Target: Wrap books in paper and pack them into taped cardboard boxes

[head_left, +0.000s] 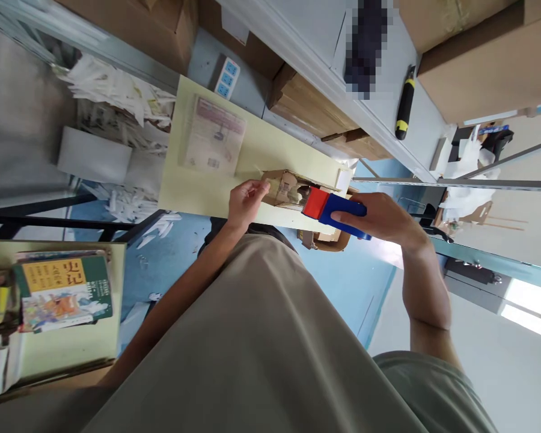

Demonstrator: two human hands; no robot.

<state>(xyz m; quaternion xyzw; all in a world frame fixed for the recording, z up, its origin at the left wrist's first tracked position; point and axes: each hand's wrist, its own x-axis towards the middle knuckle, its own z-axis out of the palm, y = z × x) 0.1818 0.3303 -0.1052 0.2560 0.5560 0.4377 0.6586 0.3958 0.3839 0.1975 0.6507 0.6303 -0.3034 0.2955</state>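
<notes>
A blue and red tape dispenser [345, 211] is gripped in my right hand [379, 218], its red end over the right part of a small brown cardboard box [282, 187]. The box lies on a pale yellow tabletop [180, 198], with its upper face partly shiny. My left hand [247, 203] is at the left end of the box, thumb and fingertips pinched together. What sits between those fingertips is too small to make out. Left of the box, a flat package in clear wrapping [214, 137] lies on the same tabletop.
A white power strip [228, 78] sits behind the tabletop. A yellow and black utility knife [404, 103] lies on the shelf above, near large cartons [491, 72]. Books [65, 288] are stacked on a side table at lower left. Paper scraps [117, 90] are heaped at left.
</notes>
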